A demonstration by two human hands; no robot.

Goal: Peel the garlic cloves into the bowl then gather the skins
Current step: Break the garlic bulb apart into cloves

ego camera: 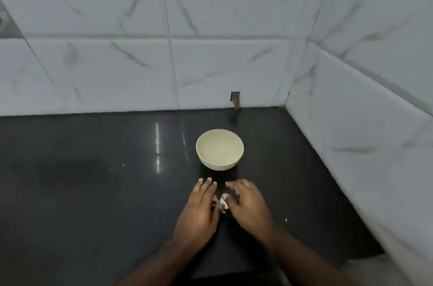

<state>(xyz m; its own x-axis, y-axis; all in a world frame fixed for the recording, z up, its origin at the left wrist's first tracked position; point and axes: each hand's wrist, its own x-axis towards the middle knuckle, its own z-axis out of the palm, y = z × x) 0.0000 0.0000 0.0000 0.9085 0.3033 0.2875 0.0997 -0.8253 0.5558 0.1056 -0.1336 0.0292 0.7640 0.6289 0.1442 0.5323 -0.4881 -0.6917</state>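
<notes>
left hand (201, 201) flat, released | right hand (246, 201) loose, released | both flank garlic skins (221, 203), likely corralling them near bowl (219, 161)

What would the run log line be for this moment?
hands: left, right flat, flanking white garlic skins | cream round bowl: beyond | black counter

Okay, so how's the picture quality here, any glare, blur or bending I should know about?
Head view: soft and dim overall; bright vertical glare streaks on the black countertop left of the bowl; wide-angle bending curves the tile lines on the wall; the white garlic bits between the left hand and right hand are too blurred to make out.
</notes>
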